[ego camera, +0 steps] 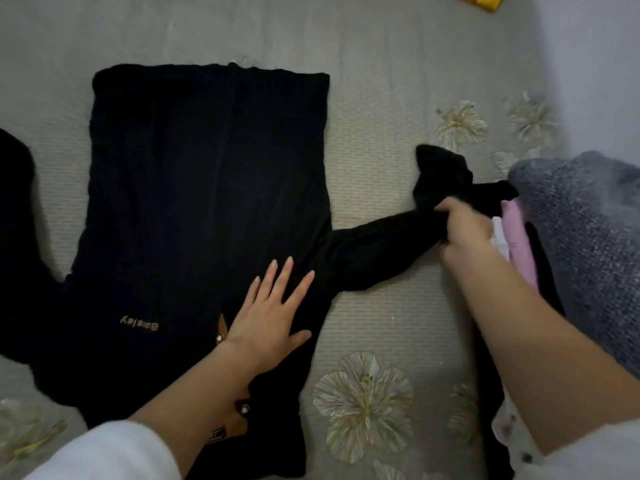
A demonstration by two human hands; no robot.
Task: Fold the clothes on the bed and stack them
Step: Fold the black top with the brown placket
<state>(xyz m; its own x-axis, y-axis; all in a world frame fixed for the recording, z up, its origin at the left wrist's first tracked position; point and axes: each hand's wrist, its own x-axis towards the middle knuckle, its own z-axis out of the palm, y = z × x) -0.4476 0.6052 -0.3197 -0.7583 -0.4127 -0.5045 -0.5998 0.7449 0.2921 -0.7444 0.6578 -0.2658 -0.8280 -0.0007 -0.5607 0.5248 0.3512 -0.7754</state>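
on bed (381, 98) | left grip (273, 317) presses sweater (207, 168) | right grip (464, 230) clutches sleeve (374, 251)

free: bedspread (377, 112) btwn black top (207, 174) & clothes pile (588, 237) | obst: stretched sleeve (363, 251) crosses gap

On the grey flowered bed (381, 98): 1 black top (194, 185) spread flat, 1 pile of clothes (581, 237) beside it, 1 yellow thing (479, 0) far off.
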